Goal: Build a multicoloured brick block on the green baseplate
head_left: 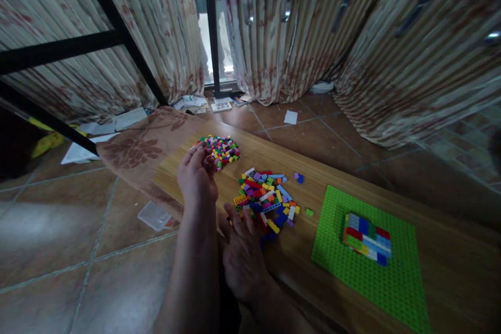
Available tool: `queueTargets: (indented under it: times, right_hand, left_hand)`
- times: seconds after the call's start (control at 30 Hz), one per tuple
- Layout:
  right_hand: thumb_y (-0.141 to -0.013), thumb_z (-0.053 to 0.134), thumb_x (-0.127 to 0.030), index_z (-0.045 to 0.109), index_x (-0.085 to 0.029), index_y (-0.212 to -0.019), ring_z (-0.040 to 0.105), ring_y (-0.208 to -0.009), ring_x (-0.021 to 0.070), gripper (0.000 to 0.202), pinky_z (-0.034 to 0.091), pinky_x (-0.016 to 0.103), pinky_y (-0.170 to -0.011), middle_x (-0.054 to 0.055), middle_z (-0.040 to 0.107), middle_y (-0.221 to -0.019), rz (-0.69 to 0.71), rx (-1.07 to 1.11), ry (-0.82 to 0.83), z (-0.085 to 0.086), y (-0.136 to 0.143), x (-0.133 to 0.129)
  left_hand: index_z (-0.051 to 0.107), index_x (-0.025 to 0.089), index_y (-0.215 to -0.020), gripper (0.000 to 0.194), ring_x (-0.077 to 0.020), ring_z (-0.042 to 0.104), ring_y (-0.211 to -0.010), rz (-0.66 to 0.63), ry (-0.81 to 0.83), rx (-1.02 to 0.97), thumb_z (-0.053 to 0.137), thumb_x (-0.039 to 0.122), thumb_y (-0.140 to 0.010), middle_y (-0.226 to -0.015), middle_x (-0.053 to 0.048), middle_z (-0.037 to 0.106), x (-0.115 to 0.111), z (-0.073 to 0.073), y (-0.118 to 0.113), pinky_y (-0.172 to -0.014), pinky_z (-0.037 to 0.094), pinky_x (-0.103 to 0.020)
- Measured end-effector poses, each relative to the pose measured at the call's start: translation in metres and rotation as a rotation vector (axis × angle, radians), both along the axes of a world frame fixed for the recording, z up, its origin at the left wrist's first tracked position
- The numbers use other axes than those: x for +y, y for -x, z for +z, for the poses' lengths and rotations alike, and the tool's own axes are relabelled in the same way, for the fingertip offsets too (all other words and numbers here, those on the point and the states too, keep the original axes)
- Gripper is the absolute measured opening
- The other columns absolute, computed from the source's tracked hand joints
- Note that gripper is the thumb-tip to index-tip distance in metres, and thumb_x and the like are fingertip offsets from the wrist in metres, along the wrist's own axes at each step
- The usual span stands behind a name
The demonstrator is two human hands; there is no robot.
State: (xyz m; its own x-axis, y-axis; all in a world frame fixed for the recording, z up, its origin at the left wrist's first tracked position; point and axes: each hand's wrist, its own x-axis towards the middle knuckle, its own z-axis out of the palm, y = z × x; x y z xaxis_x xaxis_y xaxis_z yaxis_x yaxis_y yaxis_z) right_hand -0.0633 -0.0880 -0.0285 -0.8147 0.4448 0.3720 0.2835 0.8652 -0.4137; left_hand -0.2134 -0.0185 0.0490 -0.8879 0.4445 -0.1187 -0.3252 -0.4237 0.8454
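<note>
My left hand point(198, 176) is raised beside the far pile of small bricks point(225, 150), its fingers curled together in a pinch. What it holds, if anything, is too small to make out. My right hand point(243, 255) lies palm down on the table's near edge, fingers stretched out and apart. Its fingertips touch the near side of a larger pile of toy building bricks point(270, 195) in many colours, covering some of them. To the right, a green baseplate point(332, 240) bears a flat block of joined bricks point(368, 237) in red, blue, green and white.
The wooden table point(297, 159) carries a loose green brick point(309, 212) and a few purple and blue bricks point(299, 177). A brown patterned cloth point(136, 148) covers its far end. A clear plastic box point(154, 215) lies on the tiled floor. Black metal bars point(129, 44) cross the upper left.
</note>
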Motion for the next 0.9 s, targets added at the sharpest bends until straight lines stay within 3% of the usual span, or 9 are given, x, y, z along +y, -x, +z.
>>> queueTargets:
  times: [0.13,0.3,0.5,0.67,0.77,0.9]
  right_hand:
    - [-0.091,0.052,-0.019,0.062,-0.024,-0.106,0.033,-0.137,0.0258,0.019,0.014,0.055,-0.116,0.005,0.059,-0.128,-0.020,-0.069,-0.003,-0.001,0.018,0.013]
    - [-0.092,0.049,-0.013,0.062,-0.020,-0.098,0.046,-0.123,0.0226,0.016,0.019,0.051,-0.116,0.003,0.065,-0.110,-0.104,-0.030,-0.085,-0.007,0.011,0.037]
    - [-0.091,0.049,-0.010,0.064,-0.021,-0.101,0.050,-0.117,0.0217,0.020,0.031,0.047,-0.112,0.004,0.066,-0.112,-0.078,0.068,-0.105,-0.001,-0.007,0.055]
    - [-0.090,0.051,-0.012,0.064,-0.019,-0.105,0.050,-0.114,0.0233,0.021,0.041,0.046,-0.102,0.007,0.065,-0.113,-0.234,0.125,-0.129,0.005,-0.044,0.079]
    - [-0.091,0.053,-0.017,0.066,-0.020,-0.103,0.049,-0.113,0.0255,0.019,0.043,0.046,-0.098,0.009,0.063,-0.114,-0.312,0.039,-0.173,0.006,-0.058,0.097]
    - [-0.089,0.054,-0.022,0.068,-0.020,-0.104,0.047,-0.115,0.0280,0.020,0.041,0.047,-0.098,0.010,0.060,-0.119,-0.318,-0.165,-0.178,0.012,-0.058,0.108]
  left_hand:
    - [0.065,0.014,-0.075,0.017,-0.0020,0.047,-0.047,0.000,-0.008,-0.036,0.070,0.022,-0.061,-0.064,0.003,0.059,-0.006,0.002,0.009,-0.046,0.037,-0.013]
    - [0.066,0.014,-0.074,0.015,-0.0016,0.048,-0.048,0.041,-0.015,-0.073,0.070,0.018,-0.060,-0.064,0.003,0.060,-0.010,0.003,0.015,-0.046,0.038,-0.012]
    - [0.067,0.013,-0.075,0.016,-0.0014,0.048,-0.048,0.001,-0.046,-0.070,0.071,0.018,-0.060,-0.065,0.002,0.060,-0.011,0.001,0.015,-0.046,0.037,-0.011]
    - [0.067,0.013,-0.076,0.018,-0.0014,0.048,-0.049,-0.014,-0.047,-0.083,0.072,0.018,-0.060,-0.066,0.002,0.060,-0.011,0.000,0.017,-0.047,0.038,-0.012]
    - [0.067,0.013,-0.075,0.018,-0.0014,0.048,-0.048,-0.021,-0.048,-0.096,0.073,0.019,-0.059,-0.065,0.002,0.060,-0.011,0.000,0.017,-0.047,0.038,-0.012]
    - [0.068,0.013,-0.075,0.017,-0.0018,0.048,-0.048,-0.039,-0.034,-0.119,0.072,0.019,-0.059,-0.064,0.002,0.060,-0.011,0.001,0.015,-0.045,0.037,-0.012]
